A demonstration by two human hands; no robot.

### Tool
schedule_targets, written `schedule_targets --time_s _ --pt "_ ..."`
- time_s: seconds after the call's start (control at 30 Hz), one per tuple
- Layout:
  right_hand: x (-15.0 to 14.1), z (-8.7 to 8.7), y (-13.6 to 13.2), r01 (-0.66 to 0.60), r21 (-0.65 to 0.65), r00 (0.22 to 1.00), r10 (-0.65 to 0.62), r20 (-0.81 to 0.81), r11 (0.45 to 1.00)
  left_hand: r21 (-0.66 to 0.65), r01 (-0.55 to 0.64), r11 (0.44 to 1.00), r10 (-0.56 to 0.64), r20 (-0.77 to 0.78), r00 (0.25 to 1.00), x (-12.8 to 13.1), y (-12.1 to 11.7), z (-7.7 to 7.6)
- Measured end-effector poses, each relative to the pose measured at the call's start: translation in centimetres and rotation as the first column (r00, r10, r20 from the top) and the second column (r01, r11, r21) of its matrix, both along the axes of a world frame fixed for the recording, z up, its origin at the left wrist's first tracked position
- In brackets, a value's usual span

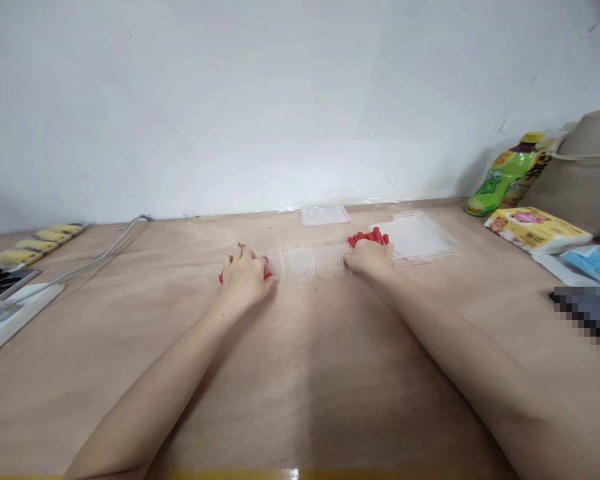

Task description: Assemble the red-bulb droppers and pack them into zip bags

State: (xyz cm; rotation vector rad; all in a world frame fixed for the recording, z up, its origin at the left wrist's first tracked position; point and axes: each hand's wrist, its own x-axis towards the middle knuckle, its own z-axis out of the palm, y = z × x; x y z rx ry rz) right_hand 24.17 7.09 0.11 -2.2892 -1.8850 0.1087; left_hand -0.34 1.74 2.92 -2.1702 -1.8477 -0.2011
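My left hand (244,272) is curled over small red pieces (267,268), which show at both sides of its fingers. Between my hands lies a row of narrow clear plastic tubes (305,261), side by side on the table; its left end reaches my left hand. At the other end, my right hand (370,256) bends around a cluster of red cap-like pieces (377,235), with its thumb side touching the last tubes. The fingertips of my right hand are mostly hidden behind the hand.
Clear plastic bags (415,237) lie beyond my right hand, and a smaller bag (325,215) rests near the wall. At right are a green bottle (503,177), a yellow tissue pack (540,229) and a beige bucket (565,180). A power strip (20,313) with a grey cable (113,250) sits left.
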Motion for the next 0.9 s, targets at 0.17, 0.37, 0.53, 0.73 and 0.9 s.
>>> schedule_targets --time_s 0.17,0.37,0.53,0.73,0.9 --pt "0.2 0.4 -0.7 -0.031 0.079 0.998 0.035 -0.047 0.996 -0.012 -0.012 1.000 0.012 -0.049 0.999 0.1 0.1 -0.6" --pt "1.0 0.4 -3.4 -0.142 0.284 0.980 0.175 -0.092 0.948 0.153 0.086 0.984 -0.075 -0.078 0.994 0.2 0.1 -1.3" --pt "1.6 -1.4 -5.5 -0.226 0.484 0.957 0.285 -0.050 0.845 0.198 0.081 0.977 -0.066 -0.080 0.995 0.5 0.0 -1.5" --pt "1.8 -3.2 -6.3 -0.313 0.600 0.932 0.360 0.045 0.736 0.175 0.083 0.981 -0.091 0.039 0.995 0.8 -0.4 -0.8" --pt "1.8 -3.8 -6.4 -0.414 0.599 0.845 0.535 -0.027 0.685 0.215 0.395 0.893 -0.438 0.217 0.872 2.3 -1.1 -1.5"
